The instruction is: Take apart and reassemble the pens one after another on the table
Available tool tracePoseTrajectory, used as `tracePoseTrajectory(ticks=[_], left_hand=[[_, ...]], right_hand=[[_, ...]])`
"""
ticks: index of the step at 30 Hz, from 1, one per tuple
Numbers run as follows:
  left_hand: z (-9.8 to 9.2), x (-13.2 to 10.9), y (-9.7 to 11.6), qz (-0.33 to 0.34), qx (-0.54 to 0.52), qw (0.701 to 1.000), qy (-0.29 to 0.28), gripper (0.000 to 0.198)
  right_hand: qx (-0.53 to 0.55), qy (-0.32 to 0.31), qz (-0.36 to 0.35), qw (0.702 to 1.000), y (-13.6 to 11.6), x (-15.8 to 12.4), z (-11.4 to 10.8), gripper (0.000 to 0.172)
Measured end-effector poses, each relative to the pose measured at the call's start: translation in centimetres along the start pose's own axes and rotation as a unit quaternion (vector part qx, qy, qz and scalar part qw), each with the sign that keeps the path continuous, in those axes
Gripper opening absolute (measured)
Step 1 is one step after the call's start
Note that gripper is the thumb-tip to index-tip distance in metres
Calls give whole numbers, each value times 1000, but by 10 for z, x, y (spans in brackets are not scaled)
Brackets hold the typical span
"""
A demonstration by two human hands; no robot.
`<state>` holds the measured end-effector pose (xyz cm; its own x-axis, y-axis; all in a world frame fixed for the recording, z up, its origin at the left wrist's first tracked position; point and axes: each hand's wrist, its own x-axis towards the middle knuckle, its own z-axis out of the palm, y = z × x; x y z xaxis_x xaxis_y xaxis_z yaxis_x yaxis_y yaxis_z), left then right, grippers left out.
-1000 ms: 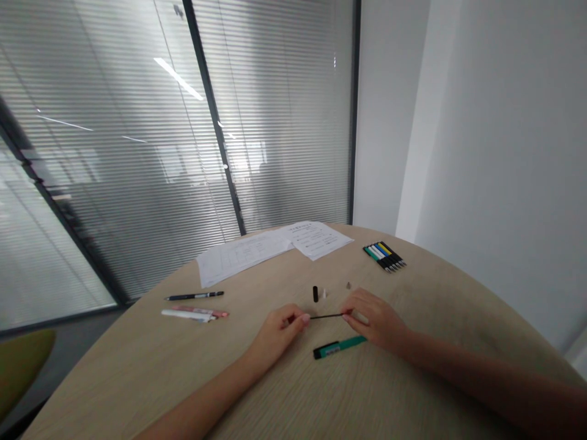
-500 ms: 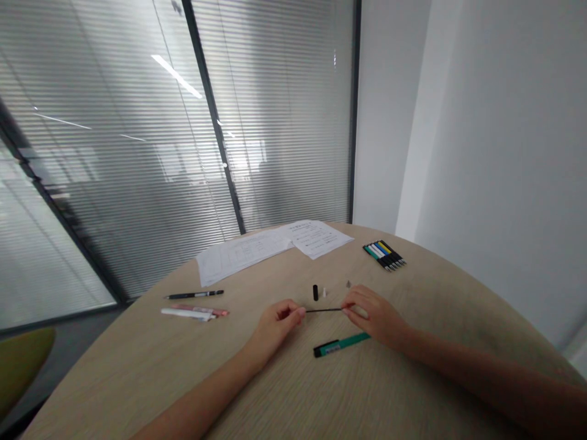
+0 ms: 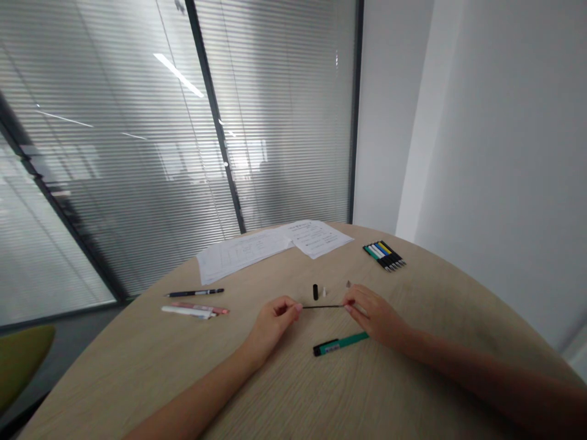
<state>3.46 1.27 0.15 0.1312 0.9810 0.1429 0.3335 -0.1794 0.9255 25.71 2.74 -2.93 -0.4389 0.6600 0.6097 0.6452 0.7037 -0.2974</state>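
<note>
A thin dark pen refill [image 3: 322,306] is held level between my two hands, just above the table. My left hand [image 3: 276,322] pinches one end between thumb and fingers. The other end is in the fingertips of my right hand [image 3: 378,313]. Below the refill lies a green pen barrel with a black clip [image 3: 340,344], its right end partly hidden by my right hand. Behind the refill stand a short black tube [image 3: 315,291] and a small whitish piece [image 3: 324,292]. A little grey cone-shaped tip [image 3: 348,283] rests just beyond my right fingers.
Several pens [image 3: 384,255] lie in a row at the back right of the round wooden table [image 3: 257,403]. Printed papers [image 3: 247,249] are at the far edge. On the left lie a black pen [image 3: 195,293], a white pen [image 3: 186,312] and a pink pen [image 3: 206,307].
My left hand has shifted slightly left and away from me, so a little more of the refill shows between my hands. The parts on the table stay in place.
</note>
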Motion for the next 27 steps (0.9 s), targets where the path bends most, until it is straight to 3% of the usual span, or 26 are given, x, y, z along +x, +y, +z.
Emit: tracePoseTrajectory(ticks=[5, 12, 27], left_hand=[[-5, 5, -6, -18, -42, 998, 51, 27], [-5, 7, -9, -30, -83, 995, 50, 28], [-2, 5, -5, -21, -34, 999, 5, 31]], right_hand=[[-26, 25, 73, 997, 15, 3, 2, 10], [-65, -16, 182, 981, 34, 7, 4, 11], [-183, -52, 76, 979, 36, 15, 12, 10]])
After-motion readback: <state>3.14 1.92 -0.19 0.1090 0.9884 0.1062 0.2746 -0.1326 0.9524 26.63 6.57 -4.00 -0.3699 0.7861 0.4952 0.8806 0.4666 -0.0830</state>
